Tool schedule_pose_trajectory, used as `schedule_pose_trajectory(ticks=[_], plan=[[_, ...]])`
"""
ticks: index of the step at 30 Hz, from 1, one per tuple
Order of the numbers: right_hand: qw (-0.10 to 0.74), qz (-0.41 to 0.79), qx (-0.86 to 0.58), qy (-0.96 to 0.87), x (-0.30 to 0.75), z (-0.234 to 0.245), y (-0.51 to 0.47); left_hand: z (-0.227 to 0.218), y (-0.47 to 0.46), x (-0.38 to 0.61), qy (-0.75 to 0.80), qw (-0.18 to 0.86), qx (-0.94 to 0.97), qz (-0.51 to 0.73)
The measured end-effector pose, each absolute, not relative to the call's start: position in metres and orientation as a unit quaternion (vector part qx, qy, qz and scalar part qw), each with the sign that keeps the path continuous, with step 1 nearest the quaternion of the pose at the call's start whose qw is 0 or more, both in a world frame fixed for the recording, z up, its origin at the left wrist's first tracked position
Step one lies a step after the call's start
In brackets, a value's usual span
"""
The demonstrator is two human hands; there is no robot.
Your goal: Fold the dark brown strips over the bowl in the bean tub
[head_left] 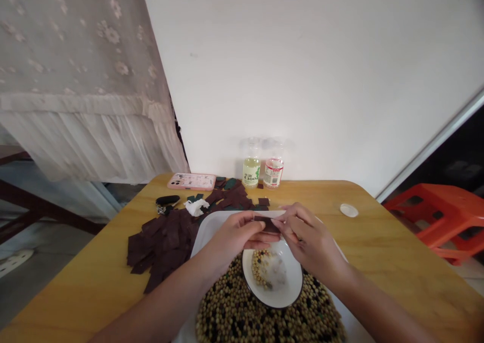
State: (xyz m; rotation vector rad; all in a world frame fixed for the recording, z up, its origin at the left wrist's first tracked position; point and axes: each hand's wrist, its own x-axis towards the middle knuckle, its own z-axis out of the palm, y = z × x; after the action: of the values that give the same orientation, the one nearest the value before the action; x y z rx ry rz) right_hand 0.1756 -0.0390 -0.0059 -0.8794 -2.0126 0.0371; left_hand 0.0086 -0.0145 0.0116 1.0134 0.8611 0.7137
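Note:
Between my two hands, above the far rim of a white bowl, is a small dark brown strip (267, 225) that looks like cloth or paper. My left hand (242, 230) pinches its left end with thumb and fingers. At the strip's right end, the fingertips of my right hand (302, 229) are closed on it. Under my hands the bowl (278, 297) holds small yellowish beads and some pale, cloudy stuff. It rests on a heap of yellowish and dark beads (234, 312) in a white tray (206, 227).
Left of the tray lies a pile of dark brown pieces (166, 242). Behind it are a crumpled white tissue (195, 207), a black key fob (167, 200) and a pink-cased phone (191, 181). Two bottles (251, 169) stand by the wall. A white lid (348, 210) lies right; an orange stool (442, 217) stands beyond.

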Motion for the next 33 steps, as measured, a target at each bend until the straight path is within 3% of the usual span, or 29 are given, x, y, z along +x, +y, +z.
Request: schedule_pose_trajectory(ticks=[16,33], plan=[[0.445,0.006,-0.353,-0.823,0.174,-0.006,-0.039,0.012,-0.015,0.009,0.396,0.719,0.455,0.345],[0.515,0.045,-0.404,-0.755,0.172,0.004,-0.039,0.011,-0.014,0.008,0.380,0.740,0.435,0.345]])
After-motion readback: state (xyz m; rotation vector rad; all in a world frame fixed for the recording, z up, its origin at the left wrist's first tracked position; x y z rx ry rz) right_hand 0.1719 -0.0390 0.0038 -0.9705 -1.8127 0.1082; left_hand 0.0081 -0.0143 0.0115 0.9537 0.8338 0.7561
